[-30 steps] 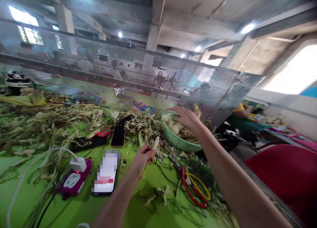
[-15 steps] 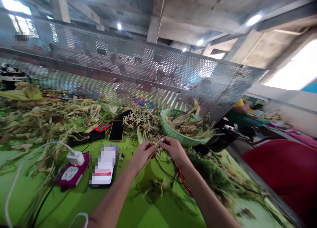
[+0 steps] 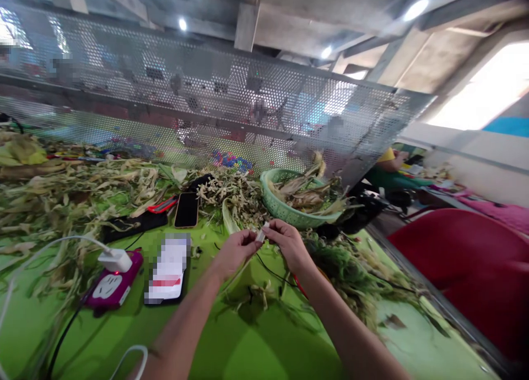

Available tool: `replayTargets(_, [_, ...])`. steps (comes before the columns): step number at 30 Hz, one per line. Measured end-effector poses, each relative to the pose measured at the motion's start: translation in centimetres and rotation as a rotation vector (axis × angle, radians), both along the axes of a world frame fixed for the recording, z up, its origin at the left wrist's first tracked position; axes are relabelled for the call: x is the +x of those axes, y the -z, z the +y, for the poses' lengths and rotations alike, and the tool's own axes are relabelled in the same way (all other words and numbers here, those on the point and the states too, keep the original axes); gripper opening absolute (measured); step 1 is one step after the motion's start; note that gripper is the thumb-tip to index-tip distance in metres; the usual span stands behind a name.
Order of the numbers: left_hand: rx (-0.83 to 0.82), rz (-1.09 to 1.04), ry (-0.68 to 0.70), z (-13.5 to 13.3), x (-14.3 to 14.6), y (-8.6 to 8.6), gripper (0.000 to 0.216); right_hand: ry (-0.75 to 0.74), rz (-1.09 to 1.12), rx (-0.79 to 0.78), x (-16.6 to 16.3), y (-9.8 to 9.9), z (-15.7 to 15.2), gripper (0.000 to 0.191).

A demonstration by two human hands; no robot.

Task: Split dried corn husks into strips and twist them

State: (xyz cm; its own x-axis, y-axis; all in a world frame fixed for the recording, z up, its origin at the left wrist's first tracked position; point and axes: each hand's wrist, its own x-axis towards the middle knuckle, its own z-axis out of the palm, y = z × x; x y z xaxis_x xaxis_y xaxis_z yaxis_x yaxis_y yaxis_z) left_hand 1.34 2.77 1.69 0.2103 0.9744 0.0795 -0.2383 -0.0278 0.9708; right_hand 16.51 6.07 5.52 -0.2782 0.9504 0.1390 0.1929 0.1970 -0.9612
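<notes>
Above the green table [image 3: 248, 352], my left hand [image 3: 235, 253] pinches a small pale strip of dried husk [image 3: 260, 235] between thumb and fingers. My right hand [image 3: 288, 245] meets it from the other side, its thumb and forefinger closed on the strip's upper end. A thin pale strand trails below my left hand. Just beyond lies a heap of curled husk scraps [image 3: 237, 193]. Behind my right hand stands a light green plastic basket [image 3: 295, 217] with long dry husks [image 3: 303, 195] in it. Below my hands is a small knotted husk bundle [image 3: 262, 293].
Left of my hands lie a dark phone [image 3: 187, 210], a lit phone [image 3: 168, 270] and a purple power strip [image 3: 113, 286] with a white charger [image 3: 114, 260]. Green fibres [image 3: 336, 259] lie at right. A perforated metal screen [image 3: 231, 110] spans the back; a red chair [image 3: 463, 264] stands right.
The view has shifted slightly, so the table things sit higher and further left. Both hands stay together, and more of the pale strip shows between the fingertips.
</notes>
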Motion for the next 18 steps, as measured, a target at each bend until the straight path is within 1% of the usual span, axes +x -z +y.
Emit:
replayTargets(2, [0.007, 0.040, -0.034, -0.1, 0.0, -0.1, 0.035, 0.002, -0.043, 0.020, 0.2, 0.1, -0.1, 0.027])
replayTargets(4, [0.025, 0.055, -0.044, -0.3, 0.0, -0.1, 0.035, -0.027, -0.109, 0.044, 0.4, 0.1, -0.3, 0.027])
replayTargets(6, [0.019, 0.025, -0.011, -0.4, 0.1, -0.1, 0.036, -0.057, -0.153, 0.057, 0.6, 0.0, -0.5, 0.028])
replayTargets(9, [-0.044, -0.050, 0.038, -0.5, 0.4, 0.1, 0.038, -0.071, -0.140, 0.037, 0.8, -0.1, -0.9, 0.026])
replayTargets(13, [-0.081, -0.080, 0.032, -0.4, 0.9, 0.6, 0.037, -0.072, -0.152, 0.025, 1.0, -0.1, -1.5, 0.022])
replayTargets(16, [-0.106, -0.064, 0.019, -0.4, 0.9, 0.7, 0.035, -0.081, -0.221, 0.046, 2.2, -0.2, -1.6, 0.020])
replayTargets(18, [-0.115, -0.023, -0.032, -0.4, 0.8, 0.5, 0.033, -0.037, -0.327, 0.104, 3.9, -0.3, -1.7, 0.021])
